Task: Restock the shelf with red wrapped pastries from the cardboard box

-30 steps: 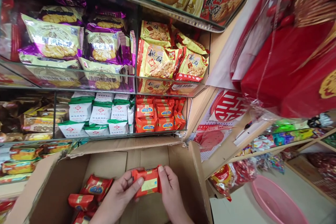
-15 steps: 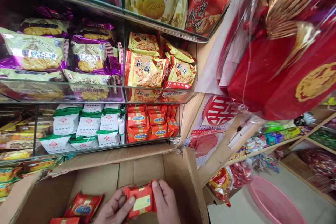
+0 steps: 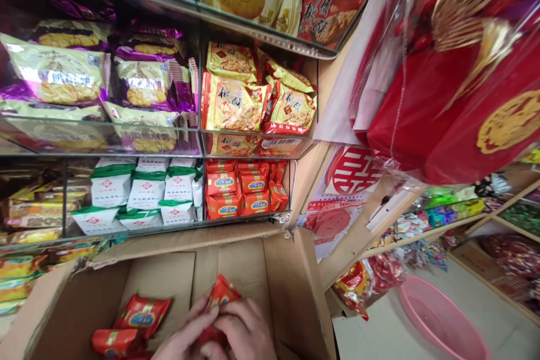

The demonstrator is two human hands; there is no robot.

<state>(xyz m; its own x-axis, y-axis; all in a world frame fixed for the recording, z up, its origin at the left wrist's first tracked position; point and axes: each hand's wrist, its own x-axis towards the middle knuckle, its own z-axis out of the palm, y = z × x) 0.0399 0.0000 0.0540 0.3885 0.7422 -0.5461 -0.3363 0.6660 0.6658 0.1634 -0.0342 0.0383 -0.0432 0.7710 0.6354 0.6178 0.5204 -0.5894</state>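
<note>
Both hands are together over an open cardboard box (image 3: 160,256), closed around one red snack packet (image 3: 223,291). My left hand (image 3: 185,332) grips its left side with the thumb across it. My right hand (image 3: 247,326) covers the lower right part, its fingers folded over the wrapper. The hands are slightly blurred, and much of the packet is hidden behind them. Inside the box, to the left of my hands, lie more red packets (image 3: 144,315) with blue labels, and another red packet (image 3: 116,342) in front.
Matching red packets (image 3: 255,201) fill a shelf compartment behind the box. White-and-green packets (image 3: 145,191) stand left of them, with yellow cookie packets (image 3: 236,104) above. Red plastic-wrapped decorations (image 3: 422,112) hang at upper right. A pink basin (image 3: 439,318) sits on the floor.
The packet has turned in my hands, from its pale label facing up to one corner pointing upward. My right hand has moved left and over it. The view has tilted slightly downward.
</note>
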